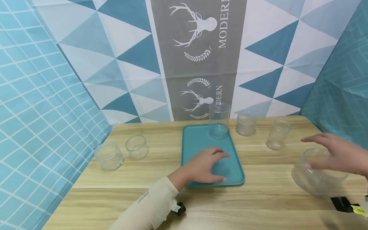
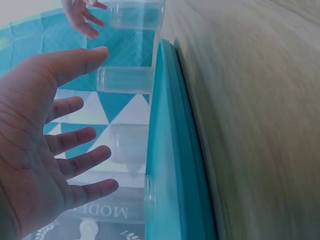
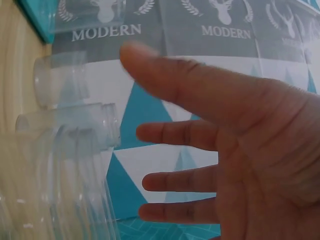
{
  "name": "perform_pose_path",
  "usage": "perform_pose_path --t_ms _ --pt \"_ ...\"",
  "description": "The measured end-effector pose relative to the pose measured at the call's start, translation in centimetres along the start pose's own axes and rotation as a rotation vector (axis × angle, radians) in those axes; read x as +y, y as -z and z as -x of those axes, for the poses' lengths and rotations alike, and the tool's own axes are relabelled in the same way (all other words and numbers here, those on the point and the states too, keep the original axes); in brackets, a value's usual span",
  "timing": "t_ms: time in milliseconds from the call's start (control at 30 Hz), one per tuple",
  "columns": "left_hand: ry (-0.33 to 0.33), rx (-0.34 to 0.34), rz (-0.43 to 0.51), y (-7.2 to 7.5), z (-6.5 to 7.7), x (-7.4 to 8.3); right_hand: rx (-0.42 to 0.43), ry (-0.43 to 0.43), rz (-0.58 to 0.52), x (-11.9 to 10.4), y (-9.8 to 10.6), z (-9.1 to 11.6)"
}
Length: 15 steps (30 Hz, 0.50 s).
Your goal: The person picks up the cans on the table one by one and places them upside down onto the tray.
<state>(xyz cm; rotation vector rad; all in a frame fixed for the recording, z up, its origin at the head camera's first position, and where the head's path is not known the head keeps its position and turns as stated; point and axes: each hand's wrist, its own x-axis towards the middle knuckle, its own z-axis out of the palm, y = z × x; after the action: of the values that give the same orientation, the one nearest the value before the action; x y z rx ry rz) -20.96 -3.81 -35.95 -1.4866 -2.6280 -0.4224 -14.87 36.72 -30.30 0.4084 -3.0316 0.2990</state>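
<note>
Over the near half of a teal tray (image 1: 195, 140) hovers my left hand (image 1: 202, 166), thumb and fingers spread and holding nothing. A tall clear jar (image 1: 219, 116) stands upright at the tray's far right corner. My right hand (image 1: 340, 155) is above a wide clear jar (image 1: 313, 182) at the table's right side, overlapping its rim in the head view. In the right wrist view, the thumb and straight fingers (image 3: 182, 181) are apart, with the wide jar (image 3: 55, 185) beyond their tips. The left palm (image 2: 40, 150) shows bare in the left wrist view.
A slim clear jar (image 1: 278, 135) and a short clear jar (image 1: 246, 124) stand right of the tray. Two low clear jars, one larger (image 1: 109, 156) and one smaller (image 1: 137, 147), stand at the left. A patterned curtain (image 1: 198, 64) hangs behind the wooden table (image 1: 115, 195).
</note>
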Motion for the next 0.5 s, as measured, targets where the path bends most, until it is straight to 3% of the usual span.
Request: perform_pose_path --t_ms 300,500 --pt "0.002 -0.020 0.026 -0.8 -1.1 0.7 -0.022 0.044 0.030 1.6 -1.1 0.3" --pt "-0.002 -0.034 0.050 -1.2 -2.0 1.2 -0.038 0.054 -0.024 2.6 -1.9 0.8"
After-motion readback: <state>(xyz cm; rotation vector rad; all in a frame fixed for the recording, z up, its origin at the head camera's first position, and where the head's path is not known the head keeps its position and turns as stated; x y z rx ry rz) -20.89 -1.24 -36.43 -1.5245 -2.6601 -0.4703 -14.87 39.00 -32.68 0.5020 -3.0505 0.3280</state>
